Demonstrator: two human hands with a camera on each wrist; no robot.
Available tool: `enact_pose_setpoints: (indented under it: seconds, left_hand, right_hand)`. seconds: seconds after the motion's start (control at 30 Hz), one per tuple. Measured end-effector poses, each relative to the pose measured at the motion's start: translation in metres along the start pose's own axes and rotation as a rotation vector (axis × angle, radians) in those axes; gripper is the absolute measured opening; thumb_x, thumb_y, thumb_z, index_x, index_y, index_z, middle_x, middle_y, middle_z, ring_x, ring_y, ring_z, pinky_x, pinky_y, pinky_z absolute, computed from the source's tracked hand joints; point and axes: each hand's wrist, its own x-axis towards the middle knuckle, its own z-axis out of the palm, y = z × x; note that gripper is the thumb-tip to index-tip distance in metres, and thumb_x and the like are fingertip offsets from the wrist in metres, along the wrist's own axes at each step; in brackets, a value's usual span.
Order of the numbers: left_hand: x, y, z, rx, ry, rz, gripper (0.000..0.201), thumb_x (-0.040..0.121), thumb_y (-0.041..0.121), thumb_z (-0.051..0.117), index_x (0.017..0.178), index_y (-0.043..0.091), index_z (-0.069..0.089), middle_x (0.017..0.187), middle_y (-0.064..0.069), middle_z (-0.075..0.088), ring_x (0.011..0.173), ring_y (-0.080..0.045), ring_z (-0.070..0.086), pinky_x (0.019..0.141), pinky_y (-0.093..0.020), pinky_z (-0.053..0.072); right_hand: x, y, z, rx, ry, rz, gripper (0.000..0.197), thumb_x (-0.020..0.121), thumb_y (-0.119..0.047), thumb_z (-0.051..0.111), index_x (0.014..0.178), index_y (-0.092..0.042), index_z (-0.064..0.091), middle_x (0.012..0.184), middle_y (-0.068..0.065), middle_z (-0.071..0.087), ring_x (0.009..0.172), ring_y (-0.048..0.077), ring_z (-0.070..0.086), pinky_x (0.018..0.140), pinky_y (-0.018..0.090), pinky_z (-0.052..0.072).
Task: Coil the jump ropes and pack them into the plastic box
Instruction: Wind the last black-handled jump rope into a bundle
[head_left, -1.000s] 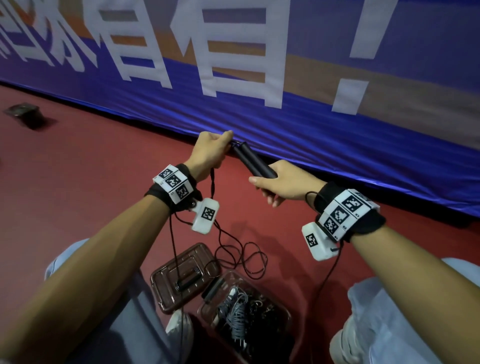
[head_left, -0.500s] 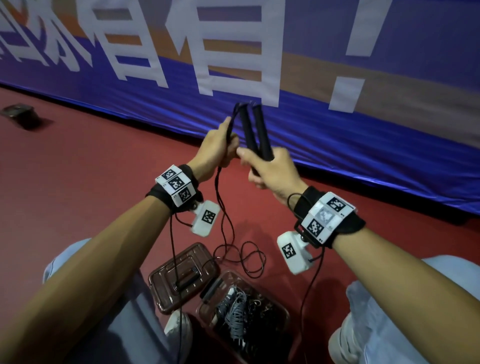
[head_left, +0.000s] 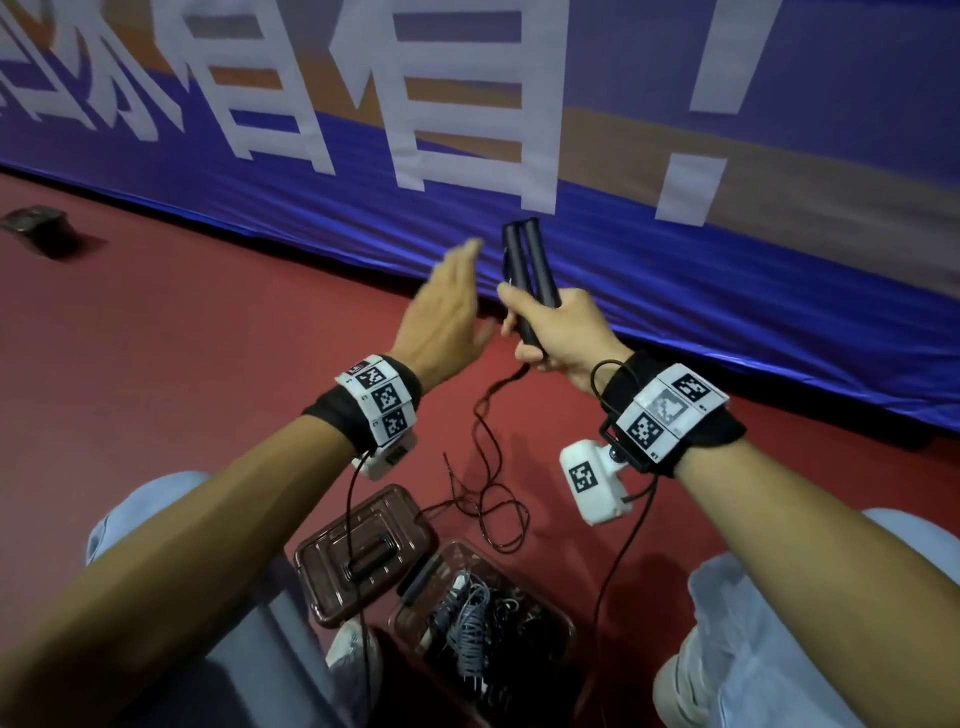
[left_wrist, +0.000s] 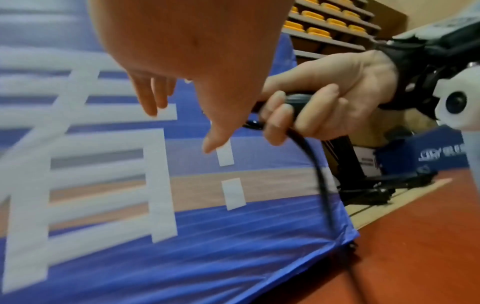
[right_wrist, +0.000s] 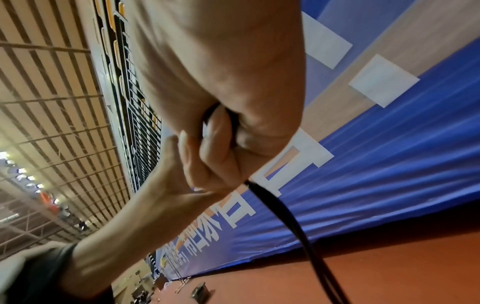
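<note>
My right hand grips two black jump rope handles held side by side and upright. Their thin black cord hangs from that fist to a loose tangle on the red floor. Just to the left, my left hand is open with straight fingers and holds nothing. In the left wrist view the right hand is curled round a handle and the cord trails downward. The open plastic box stands between my feet with coiled ropes inside it.
The box's brown lid lies flat just left of the box. A blue banner with white characters runs along the far side of the floor. A small dark object sits at the far left.
My left hand has let go of the handles and opened, moving slightly left. The right hand now holds both handles together, raised more upright.
</note>
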Motion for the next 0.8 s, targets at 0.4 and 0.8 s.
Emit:
enact_pose_setpoints:
  seconds: [0.4, 0.8]
  left_hand:
    - [-0.006, -0.016, -0.04, 0.26, 0.164, 0.595, 0.013, 0.081, 0.01, 0.057, 0.094, 0.01, 0.053, 0.086, -0.007, 0.055, 0.073, -0.027, 0.053, 0.052, -0.038, 0.043]
    - [-0.006, -0.034, -0.058, 0.305, 0.025, -0.054, 0.03, 0.096, 0.036, 0.054, 0.08, 0.014, 0.066, 0.074, -0.014, 0.066, 0.068, -0.043, 0.062, 0.056, -0.038, 0.041]
  right_hand:
    - [-0.021, -0.008, -0.011, -0.244, -0.498, 0.217, 0.031, 0.095, -0.029, 0.072, 0.078, -0.008, 0.056, 0.067, 0.007, 0.056, 0.034, 0.012, 0.033, 0.035, 0.019, 0.02]
    - [-0.011, -0.004, -0.01, 0.463, -0.549, 0.307, 0.055, 0.097, -0.063, 0.052, 0.109, -0.009, 0.057, 0.087, 0.009, 0.057, 0.043, 0.01, 0.038, 0.034, 0.019, 0.029]
